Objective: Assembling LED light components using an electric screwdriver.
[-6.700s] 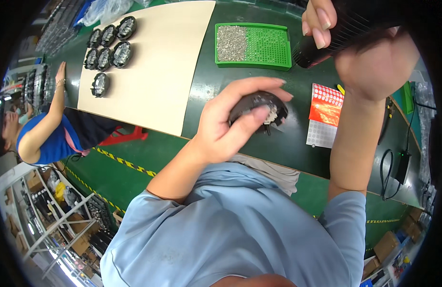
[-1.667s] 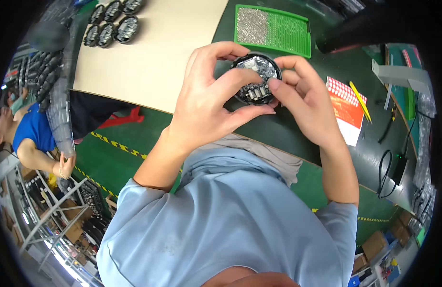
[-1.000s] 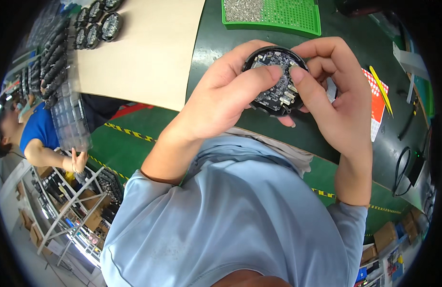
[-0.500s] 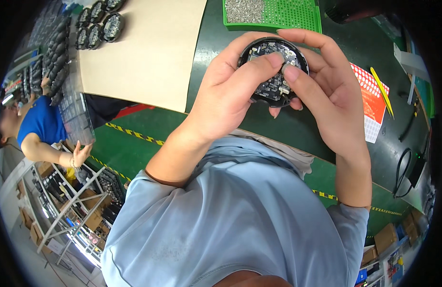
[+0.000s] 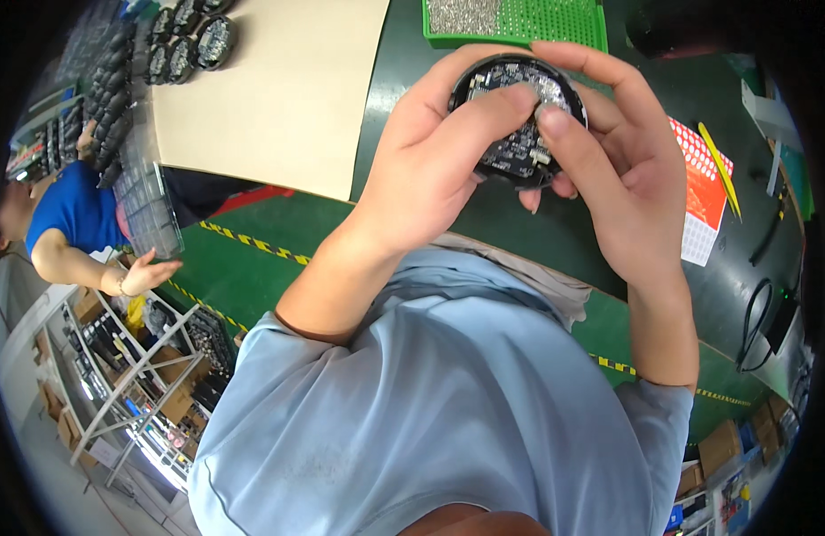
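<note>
Between my two hands is a round black housing with a circuit board set in it, board side facing me. My left hand grips its left rim, thumb laid across the board. From the right, my right hand holds the housing too, its thumb tip pressed on the board close to the left thumb. The fingers of both hands curl behind the housing, where they are partly hidden. Whatever lies under the two thumb tips is covered.
A green tray of small metal screws stands beyond my hands. Several similar round boards rest on a beige sheet at left. A red-and-white packet and yellow tweezers lie right. A co-worker holds a clear tray.
My hands and the round housing have shifted slightly up and to the right in view. The thumbs stay on the board. The co-worker's near hand has moved slightly, its fingers now stretched out.
</note>
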The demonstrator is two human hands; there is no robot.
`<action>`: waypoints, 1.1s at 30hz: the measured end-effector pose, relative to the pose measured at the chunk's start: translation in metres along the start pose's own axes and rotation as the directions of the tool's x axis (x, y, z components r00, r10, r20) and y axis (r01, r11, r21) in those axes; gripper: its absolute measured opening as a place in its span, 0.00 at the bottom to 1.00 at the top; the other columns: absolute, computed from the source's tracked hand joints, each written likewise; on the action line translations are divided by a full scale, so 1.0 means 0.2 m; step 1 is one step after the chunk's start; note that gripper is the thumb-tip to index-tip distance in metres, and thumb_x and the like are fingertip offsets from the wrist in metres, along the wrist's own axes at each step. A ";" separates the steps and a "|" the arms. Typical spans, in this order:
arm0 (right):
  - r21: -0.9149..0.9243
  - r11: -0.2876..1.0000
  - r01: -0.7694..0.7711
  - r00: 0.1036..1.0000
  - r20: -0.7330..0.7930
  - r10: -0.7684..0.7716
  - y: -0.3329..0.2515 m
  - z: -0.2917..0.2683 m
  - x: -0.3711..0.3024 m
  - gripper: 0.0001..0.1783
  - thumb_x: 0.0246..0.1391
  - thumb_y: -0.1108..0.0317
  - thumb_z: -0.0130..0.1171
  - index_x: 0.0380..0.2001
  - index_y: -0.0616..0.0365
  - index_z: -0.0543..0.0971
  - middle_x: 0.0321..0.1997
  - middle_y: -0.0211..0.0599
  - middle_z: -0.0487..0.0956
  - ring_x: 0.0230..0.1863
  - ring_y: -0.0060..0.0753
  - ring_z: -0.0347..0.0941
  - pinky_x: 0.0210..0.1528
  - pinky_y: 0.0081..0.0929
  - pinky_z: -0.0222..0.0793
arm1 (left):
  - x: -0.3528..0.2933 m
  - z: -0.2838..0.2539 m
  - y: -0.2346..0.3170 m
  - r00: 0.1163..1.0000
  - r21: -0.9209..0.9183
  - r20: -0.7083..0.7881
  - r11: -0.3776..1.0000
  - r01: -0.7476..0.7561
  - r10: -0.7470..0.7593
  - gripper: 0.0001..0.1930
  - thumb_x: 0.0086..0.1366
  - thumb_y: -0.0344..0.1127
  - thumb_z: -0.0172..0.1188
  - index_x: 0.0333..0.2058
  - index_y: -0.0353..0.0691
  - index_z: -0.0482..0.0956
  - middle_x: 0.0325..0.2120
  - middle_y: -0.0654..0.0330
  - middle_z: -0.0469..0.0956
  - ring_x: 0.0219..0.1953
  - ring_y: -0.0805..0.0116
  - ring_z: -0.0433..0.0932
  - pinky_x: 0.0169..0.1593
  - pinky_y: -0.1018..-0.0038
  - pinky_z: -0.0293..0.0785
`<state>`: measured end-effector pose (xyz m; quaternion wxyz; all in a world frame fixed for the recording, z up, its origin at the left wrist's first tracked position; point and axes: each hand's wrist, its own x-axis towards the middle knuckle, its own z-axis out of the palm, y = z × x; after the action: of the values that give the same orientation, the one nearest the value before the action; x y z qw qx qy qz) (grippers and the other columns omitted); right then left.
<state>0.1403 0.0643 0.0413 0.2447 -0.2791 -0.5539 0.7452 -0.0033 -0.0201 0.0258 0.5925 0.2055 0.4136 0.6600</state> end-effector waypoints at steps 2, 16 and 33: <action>0.020 1.000 -0.002 1.000 0.020 0.002 0.00 -0.01 0.00 0.22 0.68 0.70 0.56 0.62 0.63 0.70 0.45 0.38 0.84 0.28 0.16 0.76 0.26 0.11 0.64 | -0.01 0.00 0.01 0.999 -0.035 0.031 0.999 0.010 -0.009 0.14 0.74 0.32 0.51 0.53 0.32 0.72 0.37 0.54 0.81 0.31 0.65 0.83 0.30 0.70 0.81; 0.057 0.997 0.050 0.997 -0.066 -0.046 0.04 0.00 0.01 0.21 0.68 0.72 0.58 0.61 0.65 0.70 0.45 0.39 0.84 0.32 0.17 0.77 0.30 0.15 0.73 | 0.03 0.03 -0.01 0.999 0.026 -0.015 0.999 -0.030 0.030 0.13 0.75 0.33 0.51 0.52 0.31 0.73 0.38 0.55 0.80 0.32 0.67 0.82 0.32 0.70 0.81; -0.093 0.945 0.313 0.950 0.027 -0.312 0.08 -0.05 0.02 0.24 0.61 0.80 0.61 0.59 0.68 0.68 0.53 0.47 0.81 0.38 0.25 0.81 0.34 0.18 0.78 | -0.02 0.00 0.01 0.964 0.200 0.161 0.949 -0.242 0.212 0.15 0.76 0.32 0.50 0.58 0.36 0.69 0.49 0.55 0.78 0.46 0.68 0.79 0.40 0.72 0.82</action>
<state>0.1434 0.0686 0.0239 0.3426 -0.1949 -0.6277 0.6713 -0.0033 -0.0247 0.0273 0.5134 0.3604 0.4151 0.6589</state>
